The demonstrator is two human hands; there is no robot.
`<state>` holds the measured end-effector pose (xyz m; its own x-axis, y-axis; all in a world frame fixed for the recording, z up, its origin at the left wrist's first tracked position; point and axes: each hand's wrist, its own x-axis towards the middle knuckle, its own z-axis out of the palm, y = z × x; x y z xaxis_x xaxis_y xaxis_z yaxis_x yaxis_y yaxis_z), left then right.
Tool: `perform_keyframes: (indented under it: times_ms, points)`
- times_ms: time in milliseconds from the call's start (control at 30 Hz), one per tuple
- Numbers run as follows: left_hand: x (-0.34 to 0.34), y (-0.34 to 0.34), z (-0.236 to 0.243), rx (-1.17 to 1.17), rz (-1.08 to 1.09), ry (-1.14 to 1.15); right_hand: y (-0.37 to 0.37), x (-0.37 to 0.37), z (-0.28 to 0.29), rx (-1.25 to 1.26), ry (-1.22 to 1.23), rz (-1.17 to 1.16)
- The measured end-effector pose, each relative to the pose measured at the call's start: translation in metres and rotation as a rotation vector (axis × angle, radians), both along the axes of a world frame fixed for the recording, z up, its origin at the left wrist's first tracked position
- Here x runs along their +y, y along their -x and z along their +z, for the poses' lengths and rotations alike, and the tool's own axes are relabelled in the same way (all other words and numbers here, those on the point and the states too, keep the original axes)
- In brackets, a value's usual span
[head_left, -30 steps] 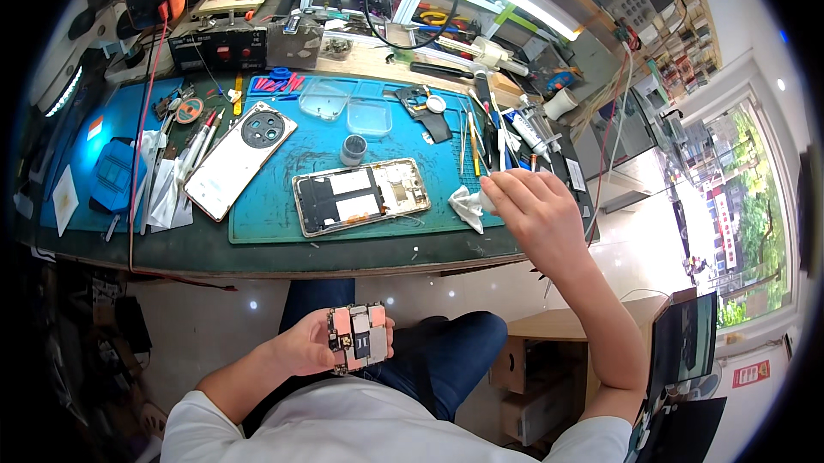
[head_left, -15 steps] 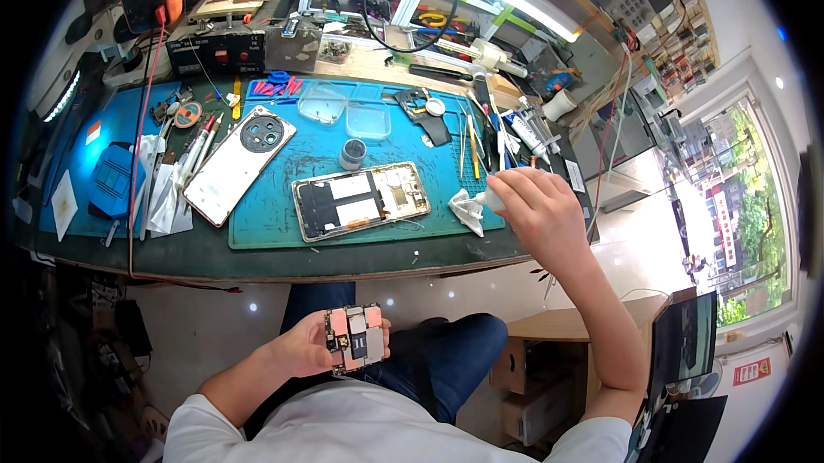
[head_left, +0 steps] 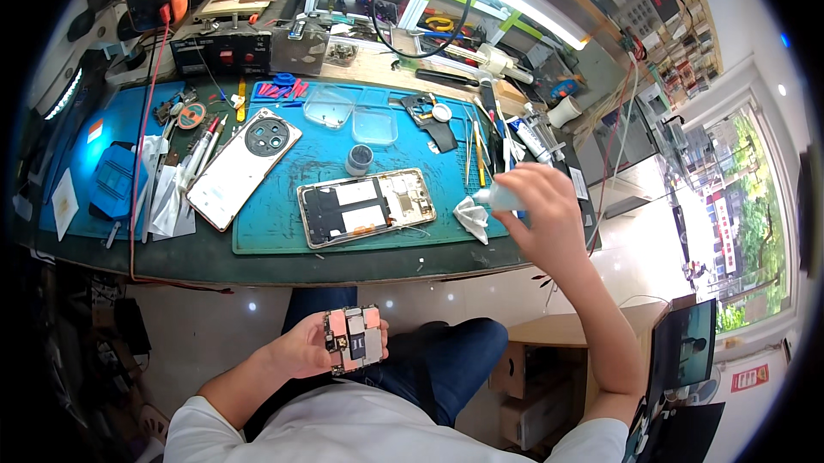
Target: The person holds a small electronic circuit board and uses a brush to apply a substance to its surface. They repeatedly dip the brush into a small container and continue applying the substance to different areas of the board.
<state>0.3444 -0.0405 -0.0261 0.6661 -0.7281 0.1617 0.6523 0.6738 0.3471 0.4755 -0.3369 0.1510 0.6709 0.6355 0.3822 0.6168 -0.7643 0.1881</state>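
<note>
Over my lap, my left hand (head_left: 302, 348) grips a phone circuit board (head_left: 371, 344) by its edges. The board carries copper-pink patches, grey shields and a dark square. My right hand (head_left: 554, 216) is closed round a small translucent squeeze bottle (head_left: 505, 199), tipped sideways at the mat's right edge. Its nozzle points left, right by a crumpled white tissue (head_left: 471, 221); whether they touch I cannot tell. On the blue mat (head_left: 266, 231) lies an opened phone body (head_left: 365, 208) with its insides showing. Left of it rests a pale phone back cover (head_left: 236, 180) with a round camera ring.
A small round jar (head_left: 359, 160) and clear plastic trays (head_left: 374, 126) stand behind the phone body. Tweezers and tubes (head_left: 530, 141) crowd the right side. Pens (head_left: 199, 152) and a blue block (head_left: 114, 173) lie left. A red cable (head_left: 136, 197) hangs over the bench's front edge.
The bottle shows more clearly now, tipped with its nozzle at the tissue, as my right hand has turned and shifted slightly. My left hand keeps the circuit board in place.
</note>
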Motion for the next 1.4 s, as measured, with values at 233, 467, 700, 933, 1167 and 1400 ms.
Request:
perform_keyframes:
  times_ms: [233, 467, 700, 933, 1167, 1400]
  points:
    - [-0.001, 0.0, 0.002, 0.012, -0.015, 0.005, -0.058, 0.032, -0.038, 0.562, -0.922, -0.156]
    - [0.004, 0.002, 0.012, 0.013, 0.057, -0.167, -0.073, 0.047, -0.061, 0.516, -0.735, -0.164]
    - [-0.001, 0.0, 0.013, 0.03, 0.058, -0.168, -0.023, 0.005, -0.039, 0.466, -0.311, 0.011]
    - [-0.006, -0.002, 0.007, -0.025, -0.02, -0.071, -0.015, 0.008, -0.063, 0.282, -0.26, 0.032]
    - [-0.013, -0.007, 0.012, 0.071, 0.051, -0.099, -0.011, 0.009, -0.056, 0.047, -0.012, 0.265]
    - [-0.029, -0.022, 0.017, 0.132, 0.057, -0.012, 0.015, 0.013, -0.033, 0.102, -0.442, 0.099]
